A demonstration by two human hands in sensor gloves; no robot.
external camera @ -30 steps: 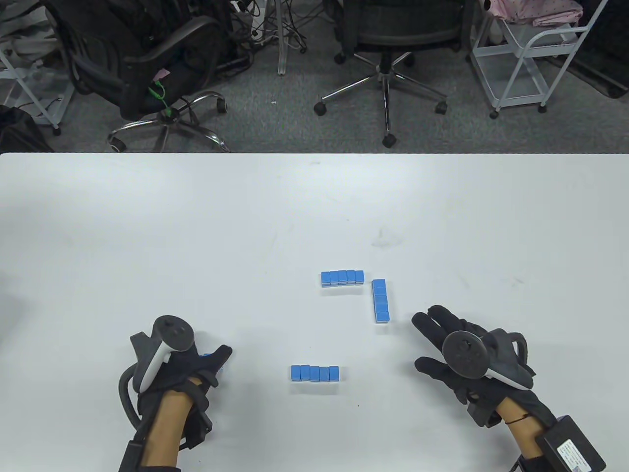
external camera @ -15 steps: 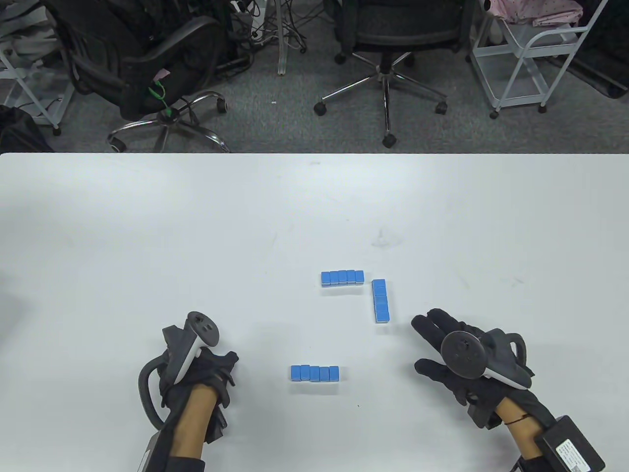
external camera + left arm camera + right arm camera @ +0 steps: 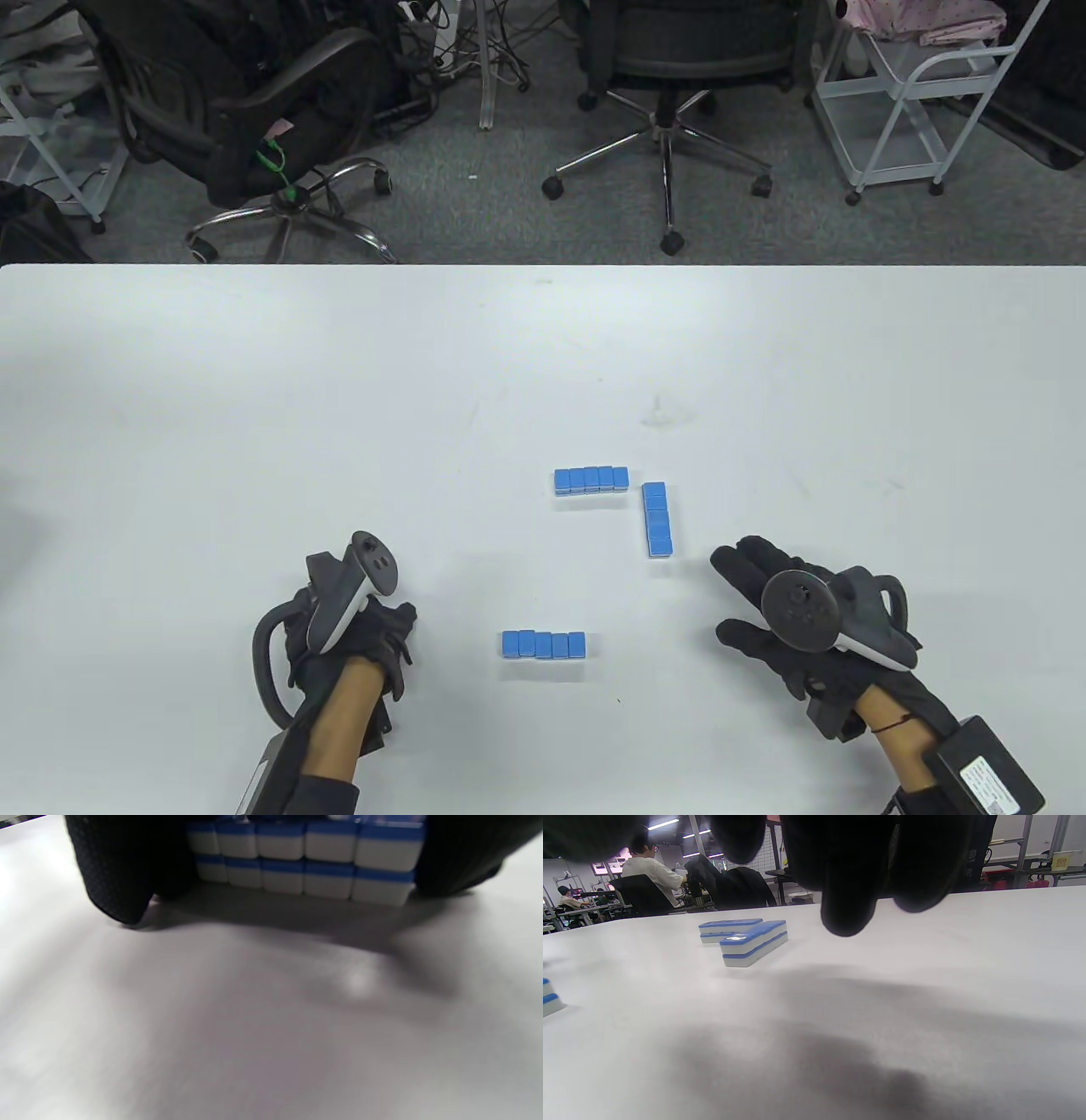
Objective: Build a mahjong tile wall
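Table view first: white tabletop with three short double-stacked rows of blue-backed mahjong tiles on it. The far row runs left-right, the side row runs front-to-back just off its right end so the two make a corner without quite touching, and the near row sits well apart from both, closer to the person. The left hand is at the lower left, off to the left of the near row, fingers curled down under its tracker, and you can't see any tiles in it from up here. The right hand rests at the lower right, fingers spread and relaxed, holding nothing, fingertips near the close end of the side row. Office chairs and a white cart stand on the floor past the tabletop. Left wrist view: now it's obvious, the left hand is clamped on a held block of tiles, five wide and two high, thumb and fingers pressing at each end, the block right at the tabletop surface. Right wrist view: loose fingertips hang over bare tabletop, with the corner rows ahead and one end of the near row at the left edge.
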